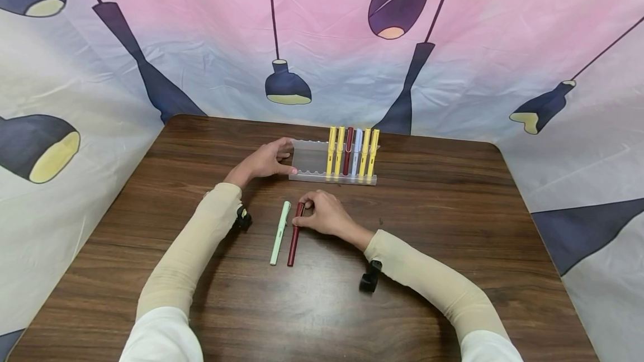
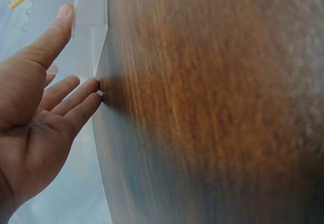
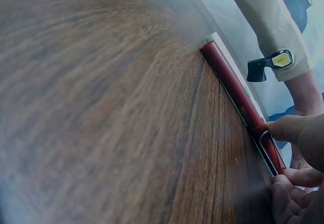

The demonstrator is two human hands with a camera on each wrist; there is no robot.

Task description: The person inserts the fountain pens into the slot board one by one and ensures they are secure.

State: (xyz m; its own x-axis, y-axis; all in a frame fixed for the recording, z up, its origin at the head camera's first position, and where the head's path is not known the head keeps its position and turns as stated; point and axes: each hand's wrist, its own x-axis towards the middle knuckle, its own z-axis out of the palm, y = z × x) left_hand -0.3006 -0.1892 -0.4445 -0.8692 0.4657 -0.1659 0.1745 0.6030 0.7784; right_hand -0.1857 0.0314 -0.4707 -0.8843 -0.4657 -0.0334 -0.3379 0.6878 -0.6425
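Note:
My left hand (image 1: 269, 160) holds the left end of a clear pen rack (image 1: 308, 156), with the thumb (image 2: 56, 34) at its front. Several capped pens stand side by side in the rack's right part: yellow ones (image 1: 330, 152), a dark red one (image 1: 347, 152) and a light blue one (image 1: 356, 152). Nearer me, my right hand (image 1: 326, 214) pinches a dark red pen (image 1: 293, 242) by its capped end, near the clip. That pen lies along the tabletop in the right wrist view. Just left of it lies a pale green pen (image 1: 279, 236), apart from both hands.
The brown wooden table (image 1: 432, 205) has its far edge just behind the rack. A printed cloth (image 1: 216, 43) with lamp drawings hangs behind it and along the sides. Black wrist devices (image 1: 369, 277) hang from both sleeves.

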